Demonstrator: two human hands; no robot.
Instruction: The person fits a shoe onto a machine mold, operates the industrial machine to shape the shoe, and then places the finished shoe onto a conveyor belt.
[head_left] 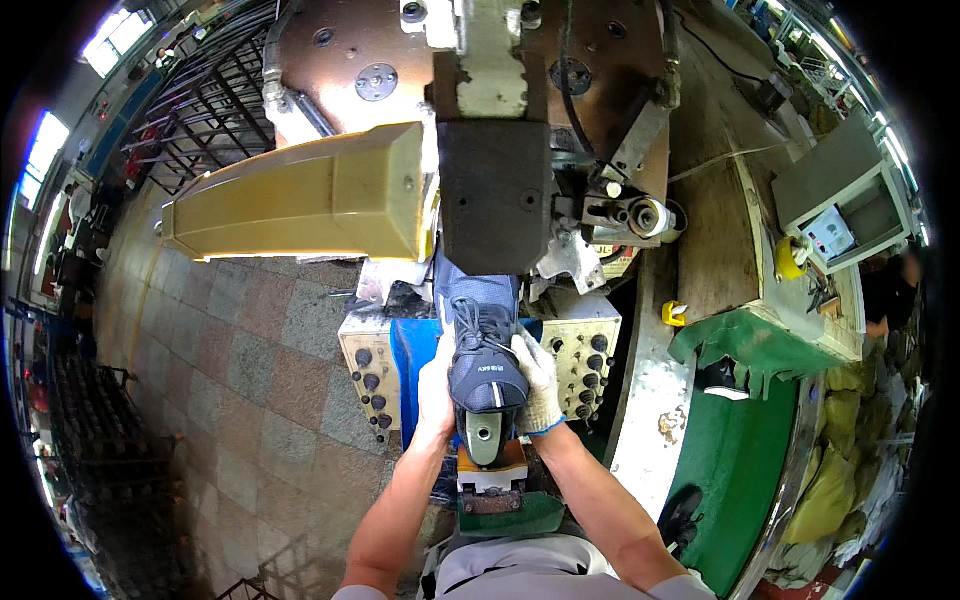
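Between left hand (435,392) and right hand (541,385), dark shoe (487,345), pale toe lettering (479,369)

– Looks like what?
– Like a dark navy fabric lace-up shoe (487,358), with dark laces (482,324) over the front and a thin white stripe (497,394) on the rounded toe (484,392).
– Lies which way?
– Points toe-first toward the person, laces upward.
– And sits where?
– Between the left hand (436,388) and the right hand (540,385), with rear end hidden behind a dark metal block (495,195).
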